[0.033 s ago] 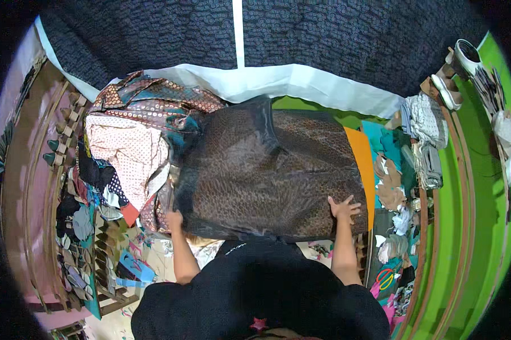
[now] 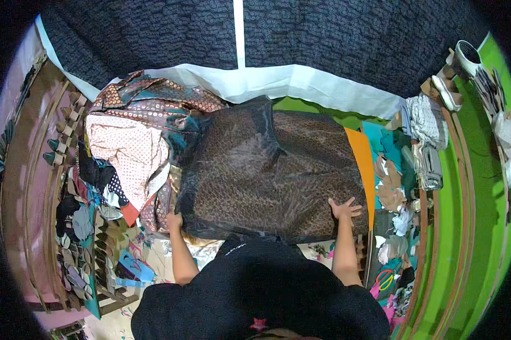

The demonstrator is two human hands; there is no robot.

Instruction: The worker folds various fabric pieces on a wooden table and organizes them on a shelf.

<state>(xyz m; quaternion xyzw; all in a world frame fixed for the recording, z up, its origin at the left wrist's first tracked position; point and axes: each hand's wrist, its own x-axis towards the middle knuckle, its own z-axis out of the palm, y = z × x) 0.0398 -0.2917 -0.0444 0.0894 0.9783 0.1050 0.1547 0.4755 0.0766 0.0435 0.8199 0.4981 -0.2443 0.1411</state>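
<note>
A dark, sheer fabric with a brownish spotted pattern (image 2: 255, 175) lies spread over the surface in front of me, with some creases across it. My left hand (image 2: 175, 221) is closed on the fabric's near left corner. Toward the near right side, my right hand (image 2: 344, 209) rests flat on the same cloth, fingers spread. An orange sheet (image 2: 362, 164) shows from beneath the fabric along its right edge.
To the left lie a white dotted cloth (image 2: 125, 153) and a shiny patterned cloth (image 2: 153, 96). Fabric scraps (image 2: 388, 190) and red-and-yellow-handled scissors (image 2: 385, 279) are at the right. Racks with shoes (image 2: 446, 92) line both sides. A dark curtain (image 2: 153, 39) hangs beyond.
The dark fabric has shifted slightly near my left hand, and its creases and sheen look different. My left hand has moved a little toward me; the right hand stays nearly in place.
</note>
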